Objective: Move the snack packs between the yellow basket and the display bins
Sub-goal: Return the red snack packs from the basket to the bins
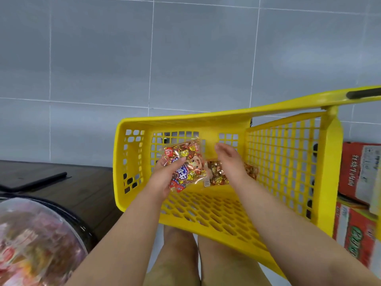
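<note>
left hand [164,179] grips a snack pack [186,165] inside the yellow basket [185,120]; right hand [231,162], fingers relaxed, over a second pack [217,177].

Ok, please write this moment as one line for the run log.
left hand: holds snack pack | right hand: open, over second pack | second pack: lies in yellow basket

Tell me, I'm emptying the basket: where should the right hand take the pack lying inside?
Pinch the loose pack by its near edge, from above: it lies on the yellow basket floor, under the open right hand. The left hand grips the other pack.
</note>
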Demonstrator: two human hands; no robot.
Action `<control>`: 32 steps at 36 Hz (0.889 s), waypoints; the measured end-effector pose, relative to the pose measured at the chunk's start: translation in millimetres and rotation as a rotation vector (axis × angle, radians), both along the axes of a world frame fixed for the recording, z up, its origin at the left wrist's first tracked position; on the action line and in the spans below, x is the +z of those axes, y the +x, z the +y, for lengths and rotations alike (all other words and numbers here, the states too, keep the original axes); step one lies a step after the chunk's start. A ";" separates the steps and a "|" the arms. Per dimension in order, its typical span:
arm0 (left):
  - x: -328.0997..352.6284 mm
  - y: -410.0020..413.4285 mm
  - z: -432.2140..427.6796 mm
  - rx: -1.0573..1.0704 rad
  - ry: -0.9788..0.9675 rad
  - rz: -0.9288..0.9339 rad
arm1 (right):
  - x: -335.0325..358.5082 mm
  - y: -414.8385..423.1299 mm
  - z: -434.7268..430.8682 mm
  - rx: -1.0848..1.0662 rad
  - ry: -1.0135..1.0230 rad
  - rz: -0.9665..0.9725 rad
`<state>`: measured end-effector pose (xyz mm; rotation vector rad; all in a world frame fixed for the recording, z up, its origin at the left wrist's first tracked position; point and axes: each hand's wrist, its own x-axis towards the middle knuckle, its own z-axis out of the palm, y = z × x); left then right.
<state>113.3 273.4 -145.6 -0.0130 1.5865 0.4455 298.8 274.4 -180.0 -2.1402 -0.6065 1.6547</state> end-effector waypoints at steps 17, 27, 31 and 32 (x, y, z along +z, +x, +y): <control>-25.1 -36.5 -14.4 0.100 -0.125 0.221 | -85.2 -6.9 -36.3 0.053 -0.322 -0.323; -21.7 -20.3 1.1 -0.042 -0.068 0.146 | -20.1 15.5 -11.6 -0.261 -0.061 0.285; -13.6 -7.5 11.2 -0.124 0.014 0.033 | -3.0 -0.7 -1.4 0.072 -0.063 0.176; -12.4 -4.9 13.2 -0.154 0.037 0.029 | 1.2 -6.3 0.5 0.103 -0.041 0.156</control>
